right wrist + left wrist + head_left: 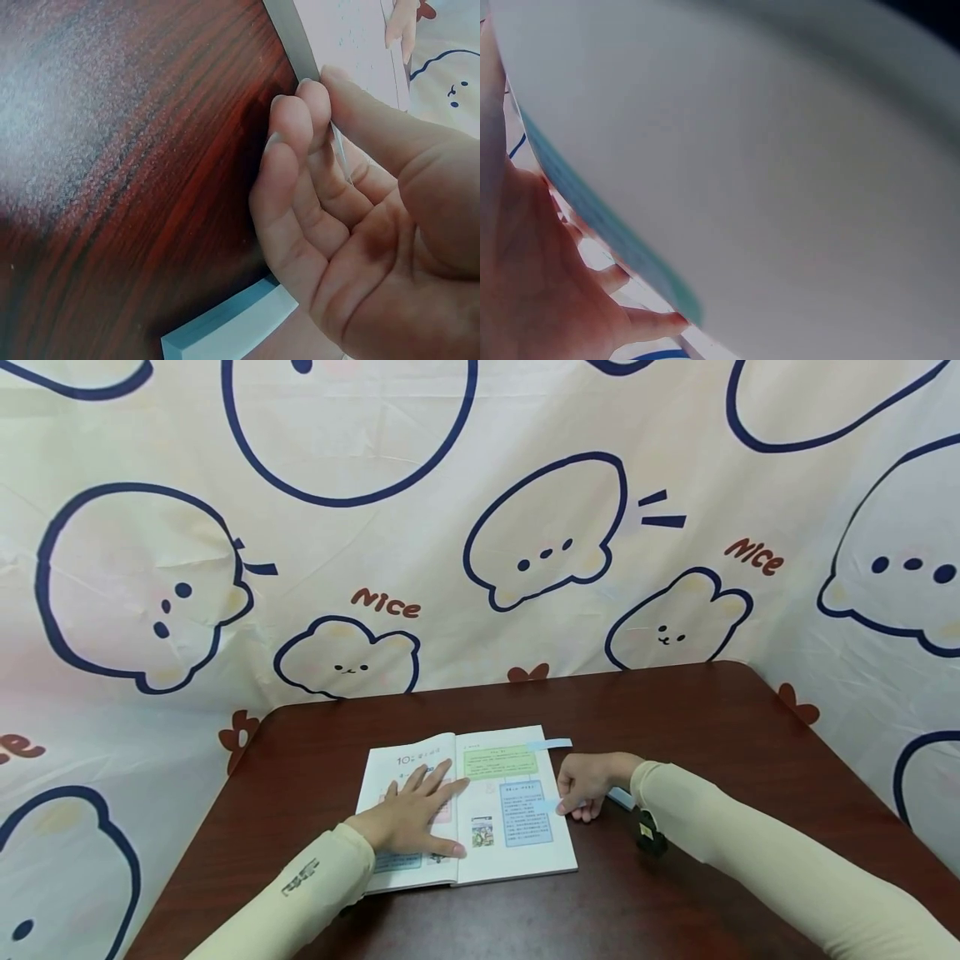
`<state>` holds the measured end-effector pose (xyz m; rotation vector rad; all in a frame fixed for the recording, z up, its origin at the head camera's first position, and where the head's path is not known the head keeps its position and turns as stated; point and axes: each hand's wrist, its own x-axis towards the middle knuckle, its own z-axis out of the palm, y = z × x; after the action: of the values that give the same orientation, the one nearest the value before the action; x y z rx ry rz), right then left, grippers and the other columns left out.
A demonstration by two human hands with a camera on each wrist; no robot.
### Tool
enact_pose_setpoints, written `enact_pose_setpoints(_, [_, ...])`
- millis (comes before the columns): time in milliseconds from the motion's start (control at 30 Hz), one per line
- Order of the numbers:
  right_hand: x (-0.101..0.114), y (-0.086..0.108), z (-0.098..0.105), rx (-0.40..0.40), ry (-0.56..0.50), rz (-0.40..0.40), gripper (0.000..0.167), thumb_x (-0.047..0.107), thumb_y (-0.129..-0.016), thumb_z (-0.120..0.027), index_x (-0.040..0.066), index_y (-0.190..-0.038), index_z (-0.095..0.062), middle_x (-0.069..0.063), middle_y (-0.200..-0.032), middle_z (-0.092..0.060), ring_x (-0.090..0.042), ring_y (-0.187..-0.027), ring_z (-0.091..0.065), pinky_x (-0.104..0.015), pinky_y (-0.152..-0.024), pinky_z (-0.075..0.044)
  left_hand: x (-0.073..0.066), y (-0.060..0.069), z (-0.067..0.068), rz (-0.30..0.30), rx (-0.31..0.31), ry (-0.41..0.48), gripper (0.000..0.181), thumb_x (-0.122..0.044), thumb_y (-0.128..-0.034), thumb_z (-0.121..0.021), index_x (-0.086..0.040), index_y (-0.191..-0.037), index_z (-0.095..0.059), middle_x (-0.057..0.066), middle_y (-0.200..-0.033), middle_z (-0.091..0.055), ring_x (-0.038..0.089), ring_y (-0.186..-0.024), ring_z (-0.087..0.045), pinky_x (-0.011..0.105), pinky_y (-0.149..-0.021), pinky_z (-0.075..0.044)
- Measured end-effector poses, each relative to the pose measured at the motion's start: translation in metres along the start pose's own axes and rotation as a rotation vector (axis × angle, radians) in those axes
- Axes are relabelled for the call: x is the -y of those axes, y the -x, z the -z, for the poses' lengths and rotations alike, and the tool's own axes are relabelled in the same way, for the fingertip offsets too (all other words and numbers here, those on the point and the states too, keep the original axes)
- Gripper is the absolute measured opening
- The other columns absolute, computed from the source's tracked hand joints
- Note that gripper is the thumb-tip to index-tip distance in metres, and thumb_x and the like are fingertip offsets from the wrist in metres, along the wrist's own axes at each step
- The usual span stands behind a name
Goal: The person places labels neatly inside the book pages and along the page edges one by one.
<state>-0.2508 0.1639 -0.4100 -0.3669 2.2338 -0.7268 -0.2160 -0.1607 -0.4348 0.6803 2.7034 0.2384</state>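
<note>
An open book (480, 860) lies on the table, with printed text, a green box and blue boxes. My left hand (412, 817) rests on its left page with fingers spread, the thumb reaching the centre fold; the left wrist view shows this hand (547, 277) beside a blurred page (742, 180). At the book's right edge my right hand (585, 783) pinches a pale blue strip (551, 806) that overlaps the right page. In the right wrist view, the thumb and curled fingers of my right hand (352, 202) meet at the book's edge. Another pale blue strip (557, 743) sticks out near the top right corner.
A pale blue block (621, 798) lies on the table just beyond my right wrist, and shows below the hand in the right wrist view (232, 324). The dark reddish-brown table (660, 718) backs onto a patterned cloth (442, 552) with cartoon outlines.
</note>
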Motion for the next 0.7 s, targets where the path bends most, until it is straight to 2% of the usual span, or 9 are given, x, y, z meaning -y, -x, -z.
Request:
enact_pose_setpoints(267, [-0.0005,0.0029,-0.0031,-0.048,-0.008,0.014,0.023,0.013,-0.092,-0.074,0.007,-0.073,-0.063,-0.001,-0.061,-0.062,-0.008,-0.051,-0.059,-0.021,-0.053,-0.053,-0.0008,-0.0004,0.0002,0.006,-0.001,-0.006,0.103,-0.084,-0.0736,-0.064,-0.042,-0.159,-0.024,-0.001,-0.174,-0.002,0.043,-0.157,-0.010,0.079,-0.114,-0.016])
enact_pose_setpoints(700, [0.0014,0.0093,-0.0023,-0.121,0.087,0.107,0.021,0.013,-0.091,-0.075,0.006,-0.073,-0.067,-0.001,-0.061,-0.063,-0.010,-0.052,-0.059,-0.023,-0.053,-0.053,-0.0019,0.0015,0.0010,0.003,-0.001,-0.001,0.103,-0.083,-0.0738,-0.065,-0.042,-0.159,-0.024,0.000,-0.174,-0.003,0.044,-0.157,-0.010,0.079,-0.114,-0.016])
